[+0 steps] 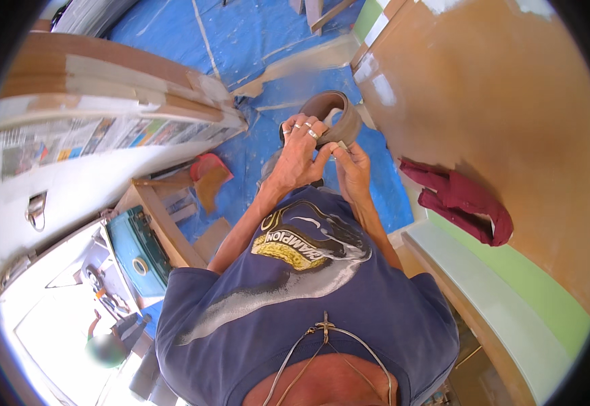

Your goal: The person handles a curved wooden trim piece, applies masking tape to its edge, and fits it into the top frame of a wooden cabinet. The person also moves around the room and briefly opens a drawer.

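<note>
In front of my chest is a broad brown roll (350, 127), a curled band that looks like a coil of tape or abrasive strip. Its hollow centre faces up. My left hand (302, 145), with rings on several fingers, is closed over the near left side of the roll. At the near right rim, my right hand (353, 166) pinches the band's edge between thumb and fingers. A small pale piece shows by those fingertips; I cannot tell whether it belongs to the roll. Both thumbs are close together, and the undersides of the fingers are partly hidden.
Blue sheeting (241, 51) covers the floor. A brown panel (511, 101) stands at the right, with a dark red cloth (461, 199) against it. On the left are a patched wooden frame (126, 74), a teal case (136, 250) and a red object (208, 166). Another person (116, 342) is at lower left.
</note>
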Available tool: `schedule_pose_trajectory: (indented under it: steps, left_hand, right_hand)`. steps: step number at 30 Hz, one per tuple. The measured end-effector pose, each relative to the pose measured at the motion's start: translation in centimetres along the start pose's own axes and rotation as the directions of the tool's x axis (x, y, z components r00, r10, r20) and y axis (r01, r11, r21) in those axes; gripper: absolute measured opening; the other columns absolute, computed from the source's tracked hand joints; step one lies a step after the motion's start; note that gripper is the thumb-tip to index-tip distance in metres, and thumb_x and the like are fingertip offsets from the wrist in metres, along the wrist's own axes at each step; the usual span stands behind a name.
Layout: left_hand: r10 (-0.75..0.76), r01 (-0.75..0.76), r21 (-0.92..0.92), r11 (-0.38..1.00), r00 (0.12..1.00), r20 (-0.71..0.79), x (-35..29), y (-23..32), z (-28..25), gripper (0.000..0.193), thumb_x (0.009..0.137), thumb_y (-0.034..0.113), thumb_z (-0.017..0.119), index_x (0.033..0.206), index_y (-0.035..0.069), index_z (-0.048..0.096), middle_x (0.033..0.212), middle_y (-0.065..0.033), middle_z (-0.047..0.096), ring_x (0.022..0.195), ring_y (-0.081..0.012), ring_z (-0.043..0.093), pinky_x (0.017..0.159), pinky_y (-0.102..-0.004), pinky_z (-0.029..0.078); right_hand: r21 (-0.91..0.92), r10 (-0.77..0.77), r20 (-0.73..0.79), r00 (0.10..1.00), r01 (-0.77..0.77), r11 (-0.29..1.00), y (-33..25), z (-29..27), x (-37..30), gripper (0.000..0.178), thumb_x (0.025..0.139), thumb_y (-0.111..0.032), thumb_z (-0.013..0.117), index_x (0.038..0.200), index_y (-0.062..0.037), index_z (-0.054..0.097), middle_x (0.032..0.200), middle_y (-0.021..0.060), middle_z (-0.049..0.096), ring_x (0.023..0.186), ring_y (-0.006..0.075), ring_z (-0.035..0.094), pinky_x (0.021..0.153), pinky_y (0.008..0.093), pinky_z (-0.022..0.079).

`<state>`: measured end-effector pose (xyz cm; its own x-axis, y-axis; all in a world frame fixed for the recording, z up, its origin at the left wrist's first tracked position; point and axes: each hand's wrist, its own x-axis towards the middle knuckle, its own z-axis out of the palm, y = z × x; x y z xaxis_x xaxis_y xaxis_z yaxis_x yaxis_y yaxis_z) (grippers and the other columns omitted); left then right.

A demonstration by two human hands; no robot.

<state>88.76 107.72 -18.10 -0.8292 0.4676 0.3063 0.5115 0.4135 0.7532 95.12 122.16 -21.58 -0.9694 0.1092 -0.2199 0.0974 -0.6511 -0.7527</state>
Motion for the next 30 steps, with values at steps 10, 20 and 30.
schedule_pose_trajectory:
  steps: [10, 20, 30]
  left_hand:
    - [-0.030, 0.030, 0.012, 0.999, 1.000, 0.009, 13.3, -8.9, -6.7, 0.031, 0.090, 0.018, 0.070, 0.112, 0.001, 0.057, 0.123, -0.0183, 0.057, 0.127, -0.0375, 0.050, 0.119, -0.0653, 0.013]
    - [-0.198, 0.172, -0.258, 0.951, 0.977, -0.080, 21.3, -15.7, -11.8, 0.057, 0.087, 0.019, 0.074, 0.133, 0.004, 0.043, 0.126, -0.0171, 0.058, 0.126, -0.0333, 0.053, 0.122, -0.0608, 0.012]
    - [-0.409, 0.334, -0.308, 0.891, 0.885, -0.224, 28.6, -25.7, -15.0, 0.078, 0.080, 0.011, 0.081, 0.142, 0.002, 0.034, 0.130, -0.0149, 0.050, 0.112, -0.0240, 0.058, 0.100, -0.0382, 0.046]
  right_hand:
    - [0.182, 0.009, 0.066, 0.998, -0.021, 0.983, 0.7, 5.4, 16.3, 0.031, 0.101, -0.011, 0.060, 0.131, -0.0017, 0.062, 0.126, 0.0056, 0.066, 0.112, 0.0140, 0.061, 0.098, 0.0329, 0.047]
    - [0.173, 0.072, 0.154, 0.985, -0.098, 0.980, 1.1, 9.5, 28.4, 0.028, 0.102, -0.020, 0.063, 0.126, -0.0039, 0.064, 0.119, 0.0023, 0.068, 0.108, 0.0139, 0.061, 0.098, 0.0321, 0.047]
    - [0.140, 0.236, 0.251, 0.939, -0.277, 0.951, 3.9, 13.0, 41.9, 0.029, 0.103, -0.024, 0.062, 0.125, -0.0046, 0.063, 0.117, 0.0023, 0.067, 0.107, 0.0135, 0.061, 0.097, 0.0323, 0.047]
